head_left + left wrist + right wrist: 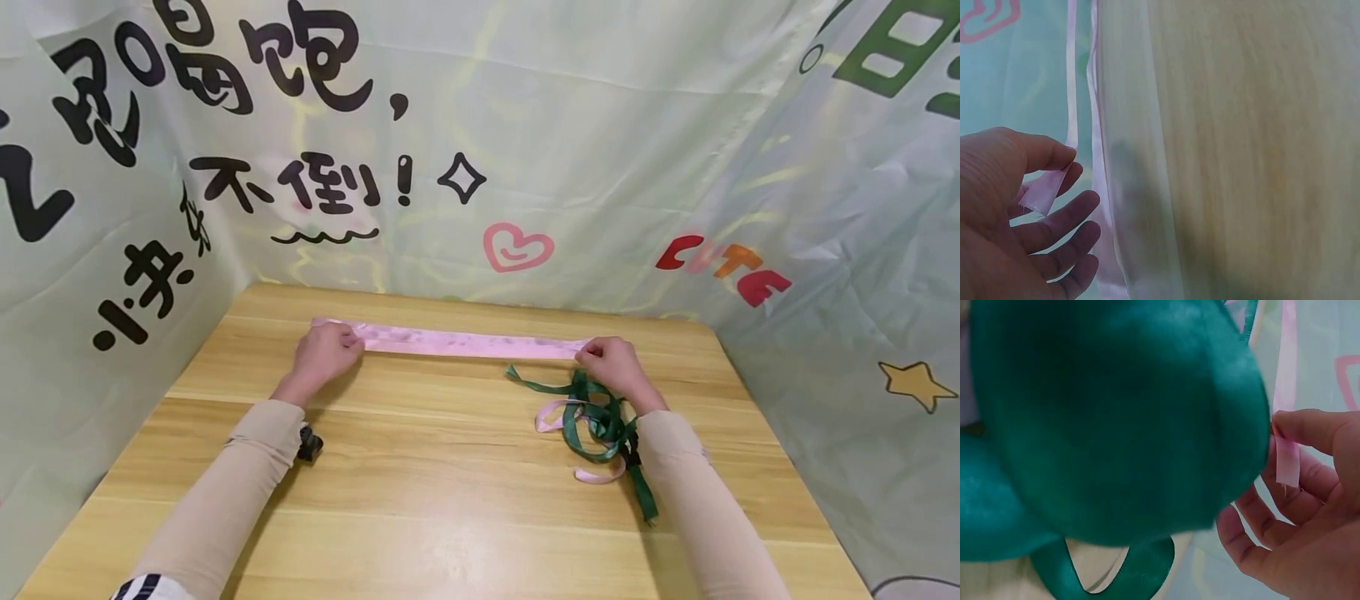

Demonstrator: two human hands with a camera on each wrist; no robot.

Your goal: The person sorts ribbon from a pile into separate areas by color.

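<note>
A pink ribbon [472, 343] stretches straight from hand to hand near the table's far side. The left hand [324, 350] pinches its left end between thumb and index finger, and a short tail [1046, 194] pokes out below the pinch in the left wrist view. At the other end, the right hand [617, 364] pinches the ribbon the same way, with a frayed tail [1287, 462] hanging down. Behind the held ribbon, another pink strip [1099, 125] lies along the table in the left wrist view.
A tangle of green ribbon [600, 421], with pink loops [551, 415] in it, lies beside the right forearm. Green ribbon [1129, 425] fills much of the right wrist view. Printed cloth walls [637, 150] enclose the wooden table [420, 467] at the back and sides.
</note>
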